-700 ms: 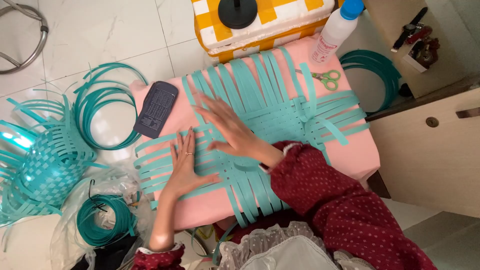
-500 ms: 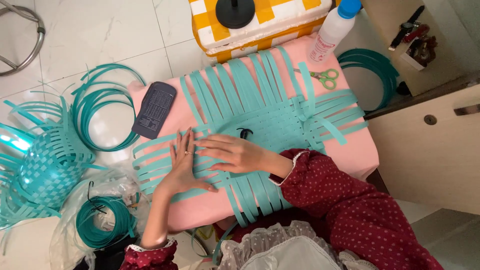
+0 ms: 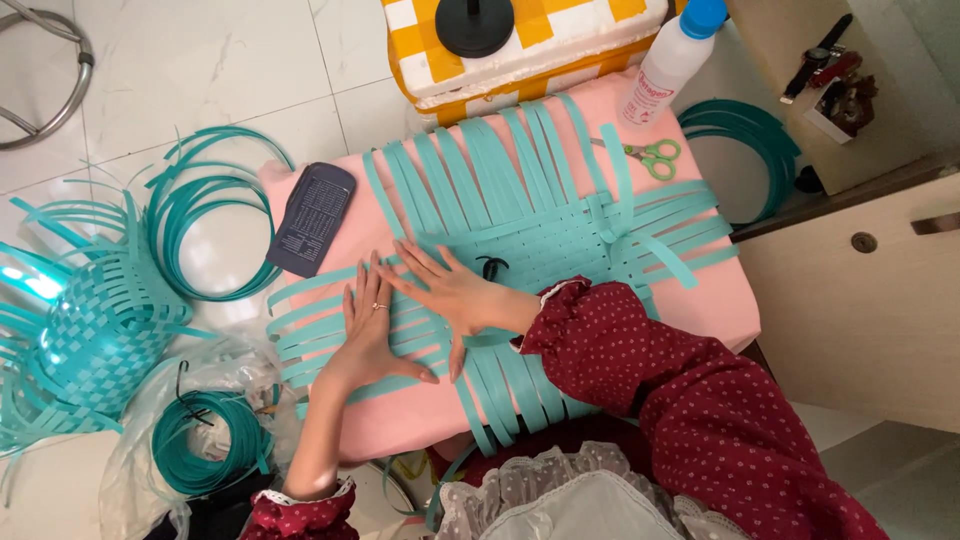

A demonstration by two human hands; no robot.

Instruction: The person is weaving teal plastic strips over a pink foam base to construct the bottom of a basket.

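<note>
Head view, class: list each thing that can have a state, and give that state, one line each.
Left hand: flat on teal strips.
Right hand: flat on woven mat.
Scissors: closed, lying flat.
Bottle: capped, upright.
Woven mat: partly woven, ends loose.
Basket: unfinished, strips sticking out.
Strip coil: wound up.

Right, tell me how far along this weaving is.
Done: the middle of the teal strip mat is interlaced. In hand: left hand and right hand press flat on its left strips. Left: the strip ends lie loose all round, and coiled strips sit unused on the floor.
</note>
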